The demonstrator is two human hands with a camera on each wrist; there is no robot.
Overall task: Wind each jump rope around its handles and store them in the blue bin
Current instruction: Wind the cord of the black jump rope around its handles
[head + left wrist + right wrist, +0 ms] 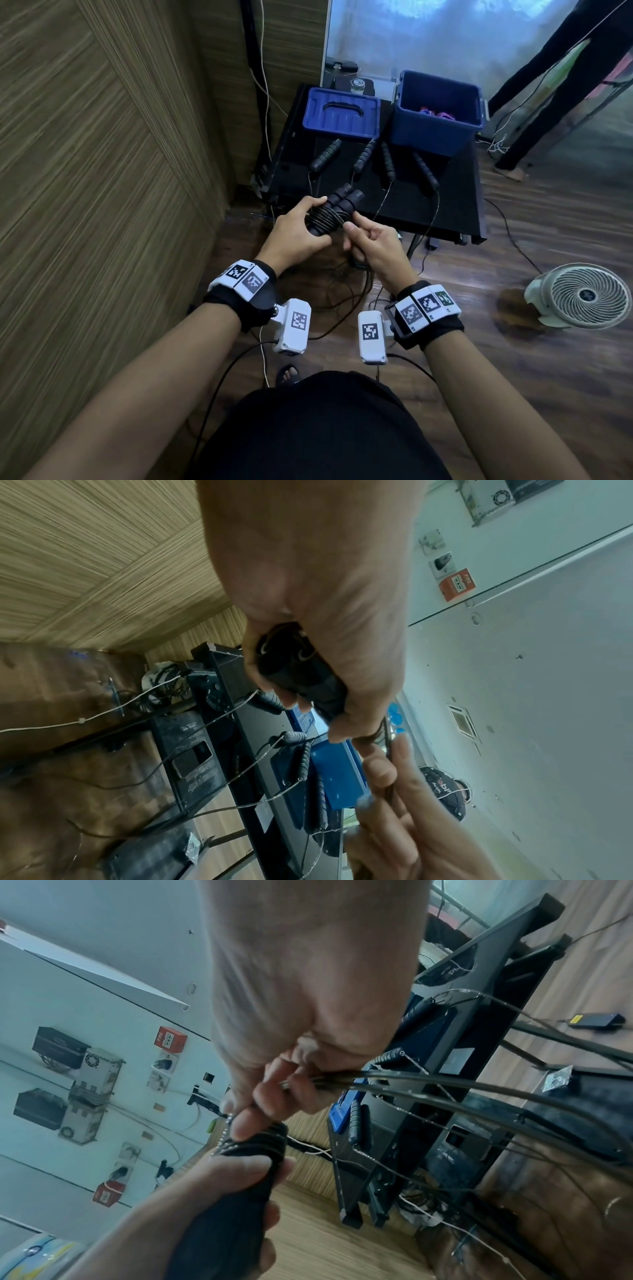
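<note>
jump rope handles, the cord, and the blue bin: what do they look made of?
Handles: matte black with ribbed rings, likely foam or soft rubber; the look can't settle which.
Cord: thin, dark, with a slight sheen; holds stiff coils, so probably plastic-coated cable. The core is not visible.
Blue bin: glossy, smooth moulded walls with a rolled rim, looks like hard plastic.

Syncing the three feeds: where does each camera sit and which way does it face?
Head: worn on the head, facing down and forward; shows both forearms, left hand, right hand, black table, blue bin.
Left wrist: along the left hand's palm to the paired handles it grips.
Right wrist: along the right hand to the cord it pinches.
Shared: each wrist view shows the other hand and the table.
</note>
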